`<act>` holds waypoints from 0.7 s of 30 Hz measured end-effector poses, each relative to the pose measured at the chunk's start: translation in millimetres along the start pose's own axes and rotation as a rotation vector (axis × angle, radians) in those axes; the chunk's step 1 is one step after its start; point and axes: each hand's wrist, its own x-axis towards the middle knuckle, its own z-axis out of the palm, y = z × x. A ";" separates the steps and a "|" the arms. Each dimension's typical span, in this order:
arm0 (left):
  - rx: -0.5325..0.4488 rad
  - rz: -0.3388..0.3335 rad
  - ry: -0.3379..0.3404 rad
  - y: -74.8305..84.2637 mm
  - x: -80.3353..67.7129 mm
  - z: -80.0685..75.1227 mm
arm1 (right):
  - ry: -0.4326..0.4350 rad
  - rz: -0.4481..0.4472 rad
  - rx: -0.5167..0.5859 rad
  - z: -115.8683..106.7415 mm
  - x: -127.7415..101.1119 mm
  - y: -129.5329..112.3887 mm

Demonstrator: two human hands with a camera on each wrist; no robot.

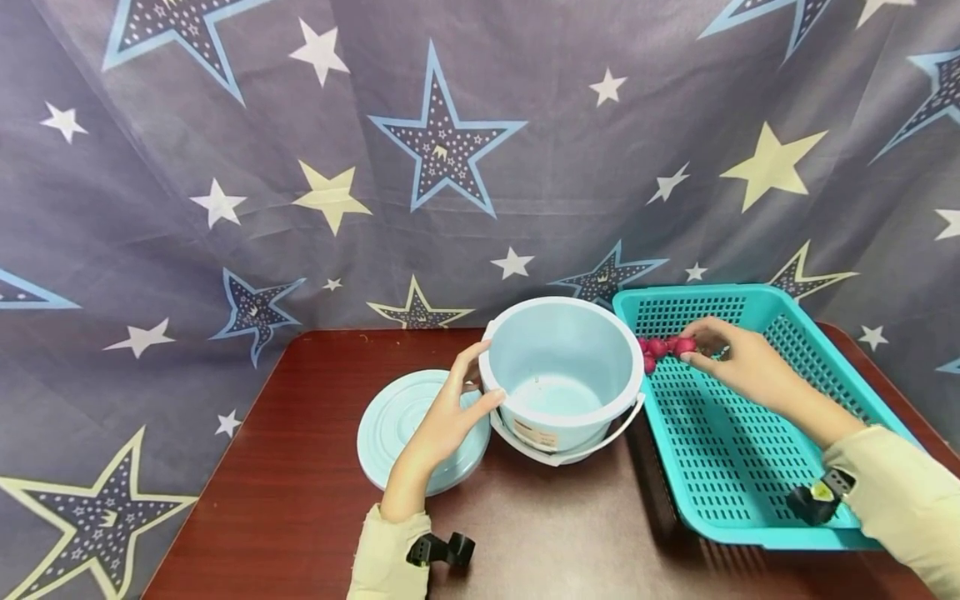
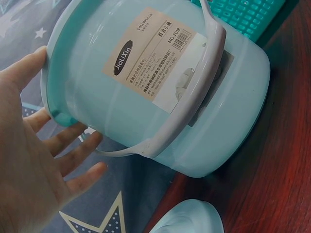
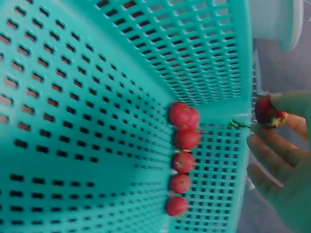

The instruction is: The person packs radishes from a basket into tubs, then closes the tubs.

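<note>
Left hand point(image 1: 442, 425) spreads open fingers against the blue bucket point(image 1: 564, 367), its lid point(image 1: 397, 417) flat beside it, while right hand point(image 1: 738, 362) pinches 1 red berry point(image 3: 266, 110) over the teal basket point(image 1: 750, 467), 5 berries point(image 3: 182, 158) lined up inside.

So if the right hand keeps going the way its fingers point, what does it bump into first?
Probably the pale blue bucket. The right hand points leftward across the teal basket, pinching a string of red berries, which would likely touch the bucket's rim first.
</note>
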 end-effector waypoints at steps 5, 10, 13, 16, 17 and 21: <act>-0.011 0.006 -0.007 0.9 1.6 -0.4 | 0.074 -0.016 0.024 -7.8 -3.1 -13.3; -0.005 0.004 -0.003 4.1 1.1 -0.4 | 0.085 -0.012 0.068 -14.7 -2.1 -24.3; -0.004 0.000 -0.005 4.3 1.0 -0.5 | 0.094 -0.020 0.098 -17.0 -1.8 -31.1; -0.011 -0.001 -0.011 3.9 1.0 -0.6 | 0.108 -0.026 0.132 -18.0 -1.7 -37.9; -0.014 -0.002 -0.012 3.4 1.0 -0.6 | 0.107 -0.041 0.150 -18.4 -1.8 -40.0; -0.017 -0.004 -0.012 2.9 0.7 -0.5 | 0.096 -0.075 0.209 -18.6 -1.1 -48.4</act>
